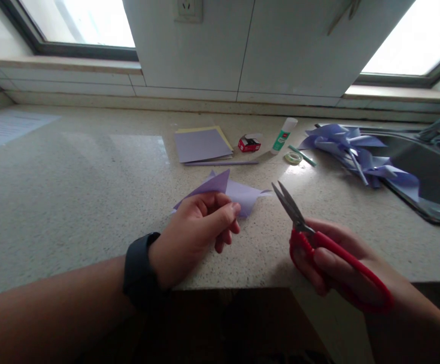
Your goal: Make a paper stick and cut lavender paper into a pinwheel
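Note:
My right hand (341,263) is wrapped around the red handles of a pair of scissors (292,207). The blades point up and away, tips slightly apart, just right of a sheet of purple paper (243,194). This paper is cut and partly folded up, with a thin pointed strip at its right end. My left hand (201,222), a dark watch on its wrist, has its fingers curled and thumb pressed in at the near edge of the paper. The hand covers part of the sheet, so the grip itself is partly hidden.
Behind the paper lie a stack of purple and yellow sheets (203,145), a thin purple stick (222,163), a small red box (249,143), a glue stick (283,136), a tape roll (293,158) and a green stick (303,155). Purple pinwheels (351,146) overlap the sink (432,172).

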### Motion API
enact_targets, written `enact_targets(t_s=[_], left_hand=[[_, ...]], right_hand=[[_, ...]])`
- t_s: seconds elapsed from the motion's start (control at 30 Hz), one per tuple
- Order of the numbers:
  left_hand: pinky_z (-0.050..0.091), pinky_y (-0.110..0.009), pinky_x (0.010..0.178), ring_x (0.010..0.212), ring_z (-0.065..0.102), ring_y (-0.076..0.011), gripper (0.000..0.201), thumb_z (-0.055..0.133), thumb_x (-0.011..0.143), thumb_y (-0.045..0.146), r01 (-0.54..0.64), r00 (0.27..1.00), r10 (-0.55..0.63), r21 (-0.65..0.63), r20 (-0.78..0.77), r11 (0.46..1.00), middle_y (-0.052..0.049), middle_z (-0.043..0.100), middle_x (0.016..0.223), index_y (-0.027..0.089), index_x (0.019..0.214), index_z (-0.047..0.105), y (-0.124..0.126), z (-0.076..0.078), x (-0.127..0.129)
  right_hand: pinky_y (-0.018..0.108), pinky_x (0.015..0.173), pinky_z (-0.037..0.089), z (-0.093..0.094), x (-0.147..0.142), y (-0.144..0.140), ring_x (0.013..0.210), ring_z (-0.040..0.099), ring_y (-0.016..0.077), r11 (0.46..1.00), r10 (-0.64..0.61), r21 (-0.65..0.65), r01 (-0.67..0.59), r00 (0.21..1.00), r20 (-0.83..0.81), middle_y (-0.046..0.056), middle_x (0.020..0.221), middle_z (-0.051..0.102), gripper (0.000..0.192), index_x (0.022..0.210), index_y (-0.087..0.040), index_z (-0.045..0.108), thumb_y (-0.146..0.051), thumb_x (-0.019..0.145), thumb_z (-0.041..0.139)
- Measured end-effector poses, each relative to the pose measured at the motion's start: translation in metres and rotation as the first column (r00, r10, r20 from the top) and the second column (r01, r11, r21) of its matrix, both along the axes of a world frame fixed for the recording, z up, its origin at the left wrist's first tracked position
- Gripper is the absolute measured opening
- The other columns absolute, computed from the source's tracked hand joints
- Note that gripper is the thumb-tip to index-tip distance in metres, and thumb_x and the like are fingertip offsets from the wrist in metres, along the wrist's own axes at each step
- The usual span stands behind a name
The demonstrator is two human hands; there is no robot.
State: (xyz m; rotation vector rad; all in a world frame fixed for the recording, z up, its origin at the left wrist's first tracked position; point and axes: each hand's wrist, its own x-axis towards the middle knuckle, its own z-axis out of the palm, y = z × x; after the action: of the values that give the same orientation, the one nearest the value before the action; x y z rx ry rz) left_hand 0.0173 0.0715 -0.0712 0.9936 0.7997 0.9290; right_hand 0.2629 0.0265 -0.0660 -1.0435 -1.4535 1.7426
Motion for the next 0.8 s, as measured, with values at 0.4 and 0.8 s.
enact_targets(t_s=[0.4,0.8], left_hand=[[0.044,-0.012,0.045,0.051,0.05,-0.0039,0.016,0.076,0.083,0.02,0.049,0.997,-0.046,0.057,-0.055,0.997,0.006,0.064,0.07,0.017,0.088,0.061,0.0,-0.005,0.001],[0.044,-0.018,0.06,0.07,0.054,-0.0075,0.025,0.079,0.076,0.015,0.05,0.991,-0.033,0.134,-0.129,0.99,0.003,0.063,0.081,0.017,0.094,0.062,0.0,-0.004,0.003]], right_hand=[[0.019,0.047,0.032,0.01,-0.029,-0.004,0.052,0.044,0.0068,0.964,-0.265,0.026,0.264,0.96,0.086,-0.004,0.06,0.055,0.043,0.076,-0.02,0.054,-0.058,0.085,0.072],[0.016,0.042,0.031,0.002,-0.023,0.0,0.048,0.045,0.0068,0.95,-0.312,0.008,0.312,0.948,0.061,-0.003,0.057,0.055,0.043,0.075,-0.02,0.056,-0.06,0.084,0.071]])
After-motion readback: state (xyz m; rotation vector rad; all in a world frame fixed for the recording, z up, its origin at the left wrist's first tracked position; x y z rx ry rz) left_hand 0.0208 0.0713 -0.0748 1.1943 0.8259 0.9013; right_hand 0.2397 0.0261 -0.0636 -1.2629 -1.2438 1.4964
